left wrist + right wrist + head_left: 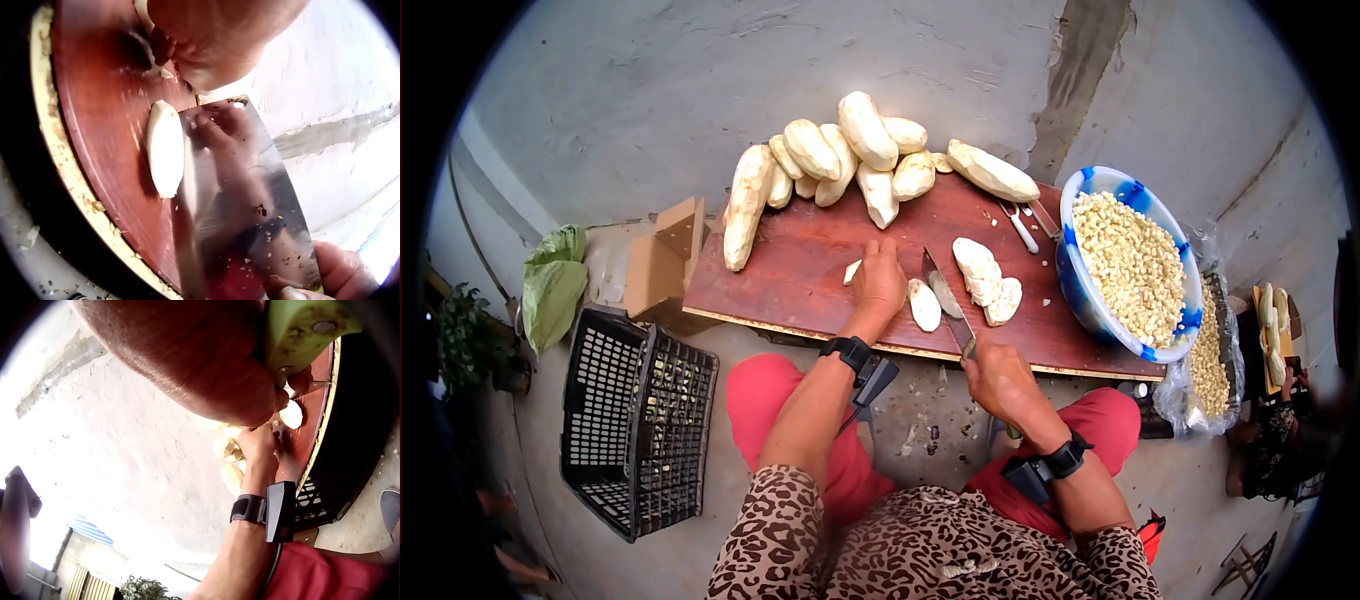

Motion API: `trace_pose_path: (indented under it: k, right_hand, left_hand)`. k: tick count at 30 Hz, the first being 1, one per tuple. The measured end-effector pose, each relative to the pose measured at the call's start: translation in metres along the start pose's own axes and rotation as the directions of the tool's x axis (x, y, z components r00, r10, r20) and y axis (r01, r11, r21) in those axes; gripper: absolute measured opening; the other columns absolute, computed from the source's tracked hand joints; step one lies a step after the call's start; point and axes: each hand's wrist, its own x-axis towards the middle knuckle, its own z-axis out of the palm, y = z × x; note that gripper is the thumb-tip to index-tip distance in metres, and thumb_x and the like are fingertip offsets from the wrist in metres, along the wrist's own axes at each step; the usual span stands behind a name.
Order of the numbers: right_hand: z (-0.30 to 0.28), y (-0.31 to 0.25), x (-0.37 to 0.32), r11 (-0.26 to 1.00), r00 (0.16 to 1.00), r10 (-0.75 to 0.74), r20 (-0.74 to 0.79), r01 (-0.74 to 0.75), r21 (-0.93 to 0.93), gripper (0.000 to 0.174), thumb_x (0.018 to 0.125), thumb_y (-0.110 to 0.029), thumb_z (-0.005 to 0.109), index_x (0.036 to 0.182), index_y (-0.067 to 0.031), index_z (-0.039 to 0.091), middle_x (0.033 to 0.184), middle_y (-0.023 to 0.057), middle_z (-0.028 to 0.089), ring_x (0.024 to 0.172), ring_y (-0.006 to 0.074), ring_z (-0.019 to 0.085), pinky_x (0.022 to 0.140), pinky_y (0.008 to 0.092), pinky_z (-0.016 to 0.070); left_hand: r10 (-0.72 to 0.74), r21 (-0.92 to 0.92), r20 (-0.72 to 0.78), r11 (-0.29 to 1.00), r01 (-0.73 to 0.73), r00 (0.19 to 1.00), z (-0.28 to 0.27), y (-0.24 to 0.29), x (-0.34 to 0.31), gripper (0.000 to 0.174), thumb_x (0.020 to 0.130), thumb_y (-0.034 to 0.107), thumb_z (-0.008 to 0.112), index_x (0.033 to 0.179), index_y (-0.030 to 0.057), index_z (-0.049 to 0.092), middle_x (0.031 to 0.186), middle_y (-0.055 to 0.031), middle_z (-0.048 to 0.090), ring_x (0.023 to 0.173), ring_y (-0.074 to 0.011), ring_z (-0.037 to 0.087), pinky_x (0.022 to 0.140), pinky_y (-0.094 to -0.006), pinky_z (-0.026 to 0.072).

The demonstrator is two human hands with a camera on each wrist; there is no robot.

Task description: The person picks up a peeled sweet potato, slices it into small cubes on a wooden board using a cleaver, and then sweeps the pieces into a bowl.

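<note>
My left hand point(880, 278) is on the reddish wooden board point(790, 285), its fingers curled over a piece of peeled white root point(852, 272). Most of that piece is hidden under the hand; a pale end sticks out on the left. In my right hand point(1003, 385) is a broad-bladed kitchen knife point(945, 290), gripped by its green handle point(300, 337). The blade slants up and left across the board, tip near the left hand. One oval slice point(166, 150) lies beside the blade in the left wrist view. Right of the knife are several overlapping cut slices point(980, 270).
Whole peeled roots point(810, 150) are piled along the board's back edge, by the wall. A blue-and-white bowl point(1072, 275) of diced pieces stands at right, near a white-handled tool point(1024, 232). A black plastic crate point(670, 430) and cardboard box point(662, 265) sit at left.
</note>
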Motion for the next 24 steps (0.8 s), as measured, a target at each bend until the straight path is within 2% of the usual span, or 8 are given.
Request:
trace_pose_path:
  k: [1,4,7,11,12,16,22,24]
  right_hand:
    - [0.0,0.0,0.0,1.0,1.0,-0.005,-0.002,0.005,-0.002,0.022,0.085,-0.011,0.063,0.093,0.0044,0.05,0.078,0.0327,0.062,0.079,0.0519,0.06,0.071,0.0564,0.0474]
    - [0.0,0.0,0.001,0.999,1.0,-0.026,0.014,0.026,-0.029,0.021,0.087,-0.013,0.061,0.094,0.0034,0.05,0.078,0.0322,0.063,0.078,0.0509,0.062,0.072,0.056,0.0491]
    - [0.0,0.0,0.0,0.998,0.999,-0.033,0.016,0.034,-0.045,0.02,0.087,-0.014,0.059,0.094,0.0031,0.051,0.077,0.0318,0.063,0.077,0.0502,0.063,0.072,0.0556,0.05]
    - [0.002,0.002,-0.001,0.997,0.998,-0.068,0.004,0.068,-0.039,0.018,0.087,-0.013,0.059,0.092,0.003,0.052,0.075,0.0314,0.063,0.076,0.0496,0.063,0.071,0.0555,0.05]
    - [0.002,0.001,-0.002,0.996,0.997,-0.073,0.002,0.073,-0.047,0.018,0.087,-0.013,0.059,0.092,0.0029,0.052,0.075,0.0311,0.063,0.076,0.0495,0.063,0.071,0.0556,0.0499]
    - [0.006,0.003,-0.004,0.994,0.995,-0.098,-0.026,0.097,-0.047,0.018,0.084,-0.01,0.062,0.091,0.0026,0.05,0.072,0.03,0.062,0.074,0.05,0.061,0.069,0.0557,0.0482]
    - [0.016,0.011,-0.003,0.989,0.985,-0.146,-0.092,0.143,-0.034,0.018,0.084,-0.008,0.062,0.091,0.0025,0.049,0.074,0.0298,0.061,0.073,0.0504,0.06,0.067,0.0557,0.0475]
    - [0.015,0.011,-0.003,0.99,0.986,-0.139,-0.096,0.135,-0.048,0.018,0.085,-0.008,0.062,0.091,0.0025,0.049,0.075,0.0299,0.062,0.074,0.0503,0.06,0.067,0.0557,0.0475]
  left_hand:
    - [-0.001,-0.034,-0.017,0.999,0.001,1.0,-0.002,0.0,-0.001,0.008,0.084,0.007,0.062,0.091,0.0051,0.063,0.098,-0.0176,0.061,0.093,-0.0399,0.061,0.078,-0.0486,0.0503]
    - [0.073,-0.134,0.093,0.989,-0.06,0.993,-0.011,-0.002,-0.011,0.01,0.083,0.007,0.064,0.091,0.0032,0.063,0.097,-0.018,0.061,0.092,-0.0398,0.061,0.079,-0.0472,0.0496]
    - [0.13,-0.134,0.192,0.985,-0.106,0.973,-0.017,-0.002,-0.023,0.013,0.081,0.008,0.067,0.091,0.0014,0.062,0.097,-0.0187,0.061,0.091,-0.039,0.061,0.079,-0.0455,0.0493]
    - [0.245,-0.238,0.243,0.953,-0.187,0.938,-0.019,-0.005,-0.042,0.02,0.08,0.008,0.068,0.097,-0.0023,0.063,0.099,-0.0213,0.059,0.092,-0.0384,0.06,0.082,-0.0438,0.0487]
    - [0.213,-0.239,0.335,0.961,-0.136,0.918,-0.029,0.003,-0.047,0.026,0.079,0.007,0.068,0.102,-0.0035,0.063,0.103,-0.0214,0.055,0.096,-0.0392,0.058,0.085,-0.0437,0.0476]
    - [0.295,-0.14,0.314,0.954,-0.263,0.902,-0.03,0.006,-0.065,0.037,0.078,0.008,0.068,0.112,-0.0018,0.059,0.106,-0.02,0.051,0.105,-0.04,0.052,0.09,-0.0454,0.0454]
    - [0.275,-0.139,0.285,0.96,-0.244,0.918,-0.034,0.009,-0.07,0.039,0.077,0.008,0.068,0.114,-0.0024,0.058,0.111,-0.0184,0.051,0.11,-0.038,0.05,0.094,-0.0439,0.0448]
    - [0.377,-0.139,0.202,0.925,-0.355,0.904,-0.03,0.003,-0.069,0.041,0.077,0.008,0.068,0.115,-0.0013,0.057,0.116,-0.0185,0.051,0.112,-0.0377,0.049,0.096,-0.0438,0.0432]
